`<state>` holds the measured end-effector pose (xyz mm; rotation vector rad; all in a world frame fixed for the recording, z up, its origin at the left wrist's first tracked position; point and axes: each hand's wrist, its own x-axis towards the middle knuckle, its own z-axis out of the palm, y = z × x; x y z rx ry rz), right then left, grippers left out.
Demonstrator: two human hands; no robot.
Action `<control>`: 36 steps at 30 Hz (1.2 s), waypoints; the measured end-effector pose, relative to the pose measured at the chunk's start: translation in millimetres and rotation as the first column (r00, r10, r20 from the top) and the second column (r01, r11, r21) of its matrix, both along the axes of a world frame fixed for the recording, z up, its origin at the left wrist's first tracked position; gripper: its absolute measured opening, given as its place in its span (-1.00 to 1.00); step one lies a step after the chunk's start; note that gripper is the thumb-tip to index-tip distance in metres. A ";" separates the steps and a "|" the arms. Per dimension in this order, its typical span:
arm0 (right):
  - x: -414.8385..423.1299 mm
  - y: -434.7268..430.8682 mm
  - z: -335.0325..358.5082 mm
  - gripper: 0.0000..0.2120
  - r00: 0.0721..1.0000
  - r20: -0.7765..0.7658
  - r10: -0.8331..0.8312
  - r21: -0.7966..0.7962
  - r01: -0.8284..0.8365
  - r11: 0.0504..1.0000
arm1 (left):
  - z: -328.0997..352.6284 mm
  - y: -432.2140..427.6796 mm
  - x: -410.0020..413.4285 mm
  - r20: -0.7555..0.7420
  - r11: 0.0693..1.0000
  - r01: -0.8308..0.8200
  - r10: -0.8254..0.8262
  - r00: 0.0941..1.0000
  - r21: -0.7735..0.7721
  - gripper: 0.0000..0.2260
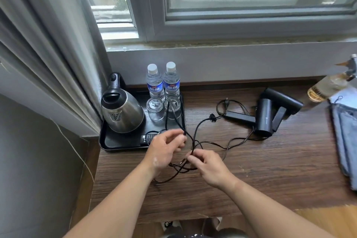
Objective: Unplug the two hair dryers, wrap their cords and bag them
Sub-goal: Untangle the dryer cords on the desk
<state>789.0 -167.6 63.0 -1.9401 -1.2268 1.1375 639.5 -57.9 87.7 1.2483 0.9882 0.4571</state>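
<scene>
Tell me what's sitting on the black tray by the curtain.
A steel kettle, two water bottles, two glasses and a keypad-like device; the left hand, holding a cord, covers part of it.

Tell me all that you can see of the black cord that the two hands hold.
The cord is thin and black and looks rubber-coated. It lies in loose, tangled loops on the wooden desk, not yet wrapped. The left hand pinches one loop, which rises over the tray. The right hand pinches a strand close by. From there it runs right toward the dryers. I cannot tell which dryer it belongs to.
</scene>
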 end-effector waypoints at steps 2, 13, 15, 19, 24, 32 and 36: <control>3.9 7.7 7.8 -0.87 0.999 0.021 -0.037 0.056 0.036 0.998 | -20.5 -7.7 -11.7 -0.179 0.979 0.192 -0.177 0.968 0.069 -0.79; 7.3 42.3 31.2 -0.82 0.884 -0.353 -0.308 0.091 0.360 0.929 | -42.6 -30.2 -22.3 -0.465 0.916 0.372 -0.266 0.844 0.151 -0.87; 5.0 34.6 17.7 -0.67 0.900 -0.335 -0.277 0.021 0.301 0.953 | -34.7 -25.5 -19.4 -0.362 0.944 0.300 -0.234 0.902 0.137 -0.82; -3.9 7.5 -4.3 -0.60 0.989 -0.101 0.104 -0.066 -0.111 0.992 | -20.9 -18.3 -9.8 -0.167 0.986 0.140 -0.124 0.978 0.087 -0.87; 3.7 -6.8 -17.1 -0.73 0.913 0.272 0.305 -0.137 -0.277 0.951 | -7.8 -8.8 -6.5 -0.096 0.999 0.041 -0.042 0.995 -0.007 -0.84; -0.4 -7.9 6.7 -0.56 0.977 0.016 0.213 -0.012 -0.212 0.977 | 10.5 -14.3 10.3 0.040 0.985 -0.024 0.031 0.999 -0.171 -0.85; 8.1 -18.3 7.9 -0.97 0.999 -0.047 0.011 0.016 -0.010 1.000 | -3.6 -24.2 4.1 -0.377 0.955 0.223 -0.137 0.916 0.195 -0.66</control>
